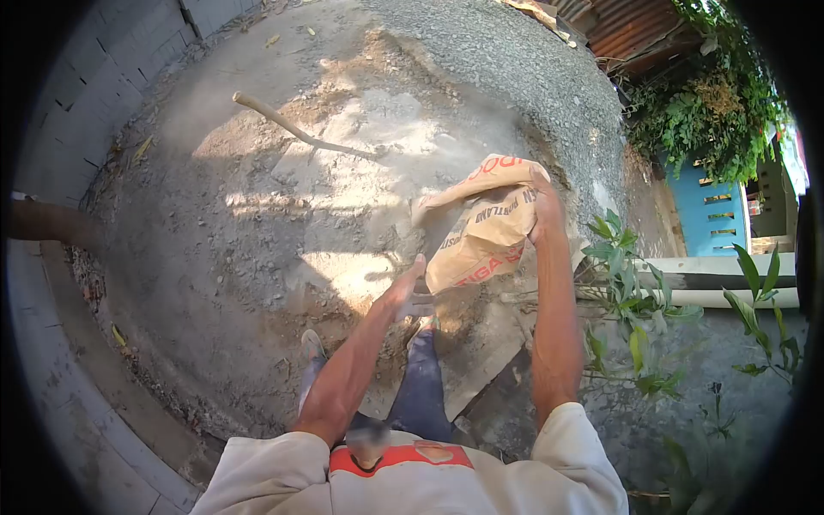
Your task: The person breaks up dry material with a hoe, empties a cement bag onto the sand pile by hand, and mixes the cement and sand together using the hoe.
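Observation:
A brown paper cement bag (489, 227) with red and black print hangs crumpled in front of me. My right hand (544, 206) is closed on its upper right edge. My left hand (412, 290) is beside the bag's lower left edge, thumb and fingers apart; whether it touches the paper I cannot tell. Below and beyond the bag lies a heap of grey powder and sandy soil (343, 197), with pale dust hanging over it. A bent wooden handle (300, 135) sticks out of the heap, its far end hidden in the powder.
Grey gravel (532, 73) spreads at the upper right. A block wall (86, 94) runs along the left, where another person's blurred arm (56, 223) shows. Leafy plants (631, 283) and a white pipe (687, 298) are at my right. My feet stand at the heap's near edge.

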`<control>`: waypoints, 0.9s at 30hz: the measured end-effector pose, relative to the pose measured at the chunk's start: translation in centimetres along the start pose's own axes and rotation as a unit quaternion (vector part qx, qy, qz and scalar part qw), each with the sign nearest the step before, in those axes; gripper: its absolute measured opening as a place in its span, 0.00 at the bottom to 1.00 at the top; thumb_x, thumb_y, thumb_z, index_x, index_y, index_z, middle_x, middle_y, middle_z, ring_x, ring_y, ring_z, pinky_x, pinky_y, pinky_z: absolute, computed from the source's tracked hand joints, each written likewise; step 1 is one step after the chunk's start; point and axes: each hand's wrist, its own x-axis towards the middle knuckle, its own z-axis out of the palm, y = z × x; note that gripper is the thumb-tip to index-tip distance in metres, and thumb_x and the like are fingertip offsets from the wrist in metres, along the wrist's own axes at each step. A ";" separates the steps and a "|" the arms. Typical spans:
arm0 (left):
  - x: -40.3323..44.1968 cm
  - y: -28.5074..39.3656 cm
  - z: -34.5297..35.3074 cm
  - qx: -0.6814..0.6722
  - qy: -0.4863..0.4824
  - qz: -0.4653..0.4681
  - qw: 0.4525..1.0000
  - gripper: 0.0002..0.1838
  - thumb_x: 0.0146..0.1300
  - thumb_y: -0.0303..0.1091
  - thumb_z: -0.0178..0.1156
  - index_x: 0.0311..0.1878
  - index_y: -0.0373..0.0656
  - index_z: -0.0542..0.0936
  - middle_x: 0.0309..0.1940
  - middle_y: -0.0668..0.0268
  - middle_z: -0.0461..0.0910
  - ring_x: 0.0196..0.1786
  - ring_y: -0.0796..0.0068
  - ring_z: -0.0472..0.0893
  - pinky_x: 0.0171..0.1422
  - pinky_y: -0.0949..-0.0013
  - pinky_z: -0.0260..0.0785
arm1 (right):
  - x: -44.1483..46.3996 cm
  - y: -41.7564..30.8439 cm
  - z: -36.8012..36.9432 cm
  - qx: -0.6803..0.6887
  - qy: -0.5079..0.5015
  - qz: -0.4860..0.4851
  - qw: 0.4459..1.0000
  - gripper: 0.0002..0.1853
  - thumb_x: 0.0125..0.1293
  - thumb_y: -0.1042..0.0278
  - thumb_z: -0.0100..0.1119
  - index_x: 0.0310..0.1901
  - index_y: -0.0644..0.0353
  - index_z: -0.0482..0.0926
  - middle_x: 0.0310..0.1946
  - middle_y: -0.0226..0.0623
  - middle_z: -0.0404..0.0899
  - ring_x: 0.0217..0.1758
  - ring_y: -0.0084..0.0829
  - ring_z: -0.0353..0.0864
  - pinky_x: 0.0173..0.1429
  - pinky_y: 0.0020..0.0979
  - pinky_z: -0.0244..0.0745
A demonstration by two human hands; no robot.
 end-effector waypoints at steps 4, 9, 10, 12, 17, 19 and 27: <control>-3.8 -0.8 -4.7 -0.144 -0.117 0.060 0.981 0.40 0.72 0.68 0.56 0.70 0.42 0.70 0.59 0.56 0.75 0.57 0.61 0.80 0.57 0.52 0.79 | -5.5 -2.4 3.2 0.001 -0.004 -0.058 0.998 0.24 0.80 0.49 0.50 0.62 0.63 0.76 0.53 0.43 0.84 0.51 0.39 0.88 0.55 0.43 0.86; -9.7 2.8 -4.6 -0.156 -0.101 0.136 0.973 0.30 0.74 0.60 0.59 0.62 0.43 0.74 0.54 0.58 0.79 0.52 0.63 0.82 0.51 0.56 0.79 | -9.8 -1.0 1.8 0.005 0.021 -0.088 0.996 0.29 0.84 0.45 0.38 0.69 0.61 0.71 0.61 0.48 0.81 0.60 0.46 0.84 0.64 0.51 0.83; -10.6 3.2 -4.5 -0.158 -0.077 0.153 0.972 0.25 0.74 0.56 0.61 0.57 0.43 0.75 0.51 0.59 0.80 0.49 0.66 0.83 0.47 0.61 0.79 | -10.7 0.6 0.8 0.032 0.013 -0.074 0.997 0.29 0.84 0.44 0.37 0.70 0.60 0.70 0.62 0.48 0.80 0.62 0.47 0.84 0.65 0.53 0.82; -11.4 3.7 -4.9 -0.130 -0.026 0.195 0.972 0.23 0.72 0.51 0.66 0.56 0.43 0.75 0.47 0.61 0.81 0.45 0.70 0.82 0.45 0.64 0.78 | -11.5 5.1 -2.7 0.066 0.023 -0.038 0.997 0.31 0.84 0.43 0.36 0.71 0.60 0.69 0.64 0.49 0.79 0.64 0.47 0.82 0.66 0.56 0.80; -12.9 3.8 -5.2 0.051 0.082 0.361 0.928 0.17 0.64 0.37 0.75 0.47 0.41 0.77 0.34 0.69 0.82 0.34 0.81 0.79 0.39 0.74 0.74 | -13.2 16.7 -10.8 0.027 0.109 0.046 0.993 0.32 0.82 0.41 0.41 0.71 0.60 0.69 0.63 0.49 0.79 0.62 0.48 0.83 0.61 0.59 0.81; -12.9 2.8 -3.8 0.074 0.123 0.378 0.915 0.16 0.61 0.37 0.77 0.40 0.40 0.79 0.32 0.70 0.82 0.33 0.81 0.78 0.38 0.74 0.73 | -11.2 23.9 -16.7 -0.006 0.142 0.088 0.986 0.31 0.80 0.41 0.48 0.69 0.60 0.71 0.58 0.47 0.80 0.56 0.48 0.84 0.55 0.57 0.83; -11.7 -1.1 4.1 0.383 0.259 0.484 0.743 0.18 0.52 0.38 0.80 0.30 0.37 0.81 0.31 0.58 0.83 0.33 0.66 0.82 0.42 0.60 0.76 | -20.0 32.5 -17.6 0.078 0.190 0.196 0.959 0.22 0.81 0.45 0.50 0.55 0.58 0.76 0.44 0.39 0.79 0.40 0.37 0.78 0.40 0.44 0.78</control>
